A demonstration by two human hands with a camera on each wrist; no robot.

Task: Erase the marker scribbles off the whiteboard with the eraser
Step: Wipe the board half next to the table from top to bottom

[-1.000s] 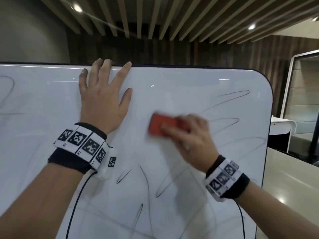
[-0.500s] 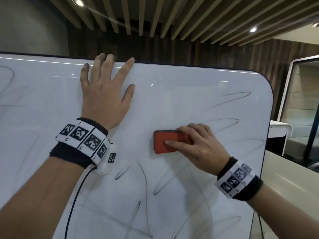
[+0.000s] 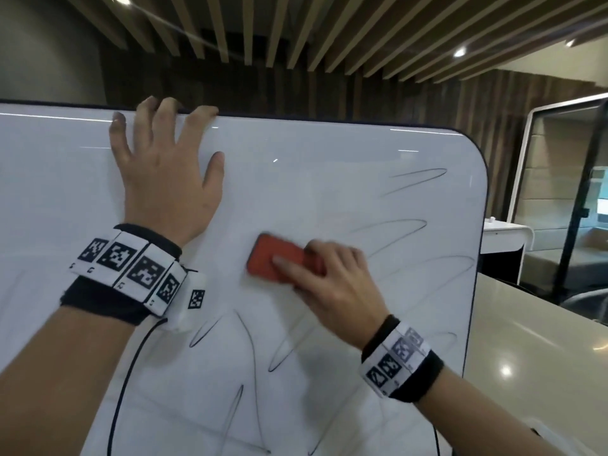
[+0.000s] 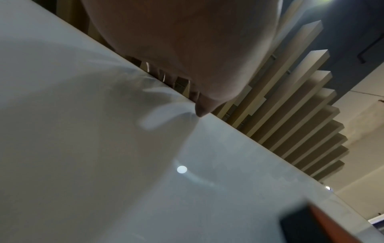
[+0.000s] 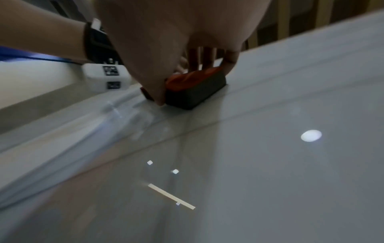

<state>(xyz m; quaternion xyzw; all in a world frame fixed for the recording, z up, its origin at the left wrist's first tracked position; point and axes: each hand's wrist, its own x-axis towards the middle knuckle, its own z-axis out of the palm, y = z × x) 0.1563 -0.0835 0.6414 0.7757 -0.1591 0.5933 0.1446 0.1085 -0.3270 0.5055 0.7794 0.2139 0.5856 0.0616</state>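
Observation:
A white whiteboard with a dark frame fills the head view. Thin black marker scribbles loop along its right side, and more scribbles run across the lower middle. My right hand grips a red eraser with a dark felt pad and presses it flat on the board near the middle. In the right wrist view the eraser sits between thumb and fingers on the board. My left hand lies flat and spread on the upper left board, fingertips at the top edge.
A pale counter runs past the board's right edge. Behind it stand a small white table and a glass-walled booth. A thin black cable hangs from my left wristband across the board. Wooden slats line the ceiling.
The right hand has swept the eraser a little left and down across the board's middle, now tilted and blurred by motion. The left hand has stayed flat in place.

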